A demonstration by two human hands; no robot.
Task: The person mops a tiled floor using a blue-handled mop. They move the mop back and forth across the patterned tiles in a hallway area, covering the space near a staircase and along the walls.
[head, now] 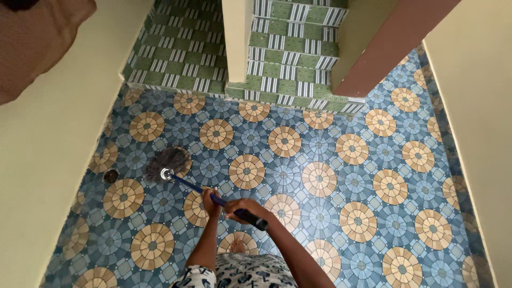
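Both my hands grip the mop, its head down on the floor ahead and to my left.

My left hand [211, 201] is wrapped round the blue shaft lower down, to steer; my right hand [246, 209] is closed over the dark end grip, to push; the mop [169, 165] slants away so its grey strands lie flat on the patterned floor [341, 176], near the left wall [42, 160] and just beside a small round drain [111, 175]; green-tiled steps [288, 58] rise beyond, well apart from the mop.
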